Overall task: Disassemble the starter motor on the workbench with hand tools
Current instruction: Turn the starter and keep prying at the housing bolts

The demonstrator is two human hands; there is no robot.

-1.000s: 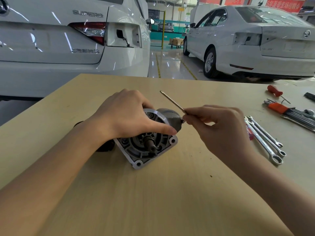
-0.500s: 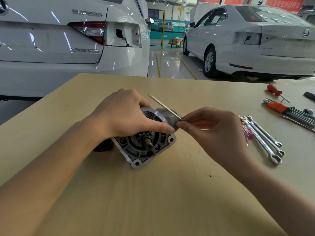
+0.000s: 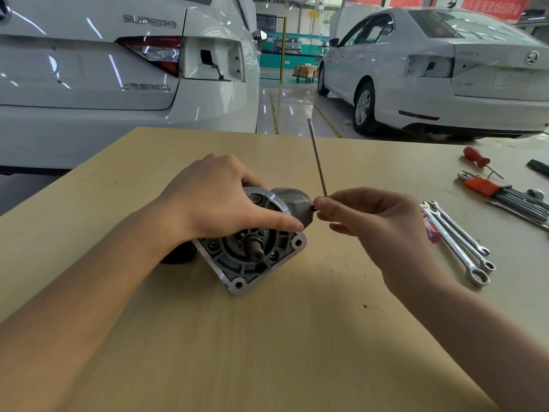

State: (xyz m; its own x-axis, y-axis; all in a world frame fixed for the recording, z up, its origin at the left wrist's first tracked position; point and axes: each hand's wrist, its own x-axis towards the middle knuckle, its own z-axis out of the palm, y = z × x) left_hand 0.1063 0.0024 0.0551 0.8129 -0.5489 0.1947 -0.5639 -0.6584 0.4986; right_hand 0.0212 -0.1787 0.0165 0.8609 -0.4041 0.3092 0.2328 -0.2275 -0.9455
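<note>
Starter motor [image 3: 255, 242] lies on its side near the middle of the counter [image 3: 267, 352], its flanged end with the stub shaft turned toward the person. The left hand [image 3: 214, 200] is clamped over the top of the housing, thumb stretched flat along the rim of the flange, fingers curled over the far side and out of sight. The right hand [image 3: 374, 224] pinches the bend of a hex key [image 3: 317, 159] between thumb and forefinger; the long arm stands nearly upright, and the short end seems to sit in a dark screw head on the grey hump at the motor's right side, though the fingertips hide the seat itself.

To do this turn well, I would say the short end wants pushing squarely into the socket before any force goes on, or it may round the screw. The long arm gives the leverage, so sliding the grip up it would help on a tight screw. The left hand should bear down, since the round body will want to roll.

Room is good. The near counter is bare, and the far edge is well behind the motor. To the right, well apart, lie three spanners [image 3: 457, 239], a red-holdered key set [image 3: 505, 194] and a red screwdriver [image 3: 478, 159], clear of the key's swing. The left edge runs off at an angle, near enough to the left forearm to mind.
</note>
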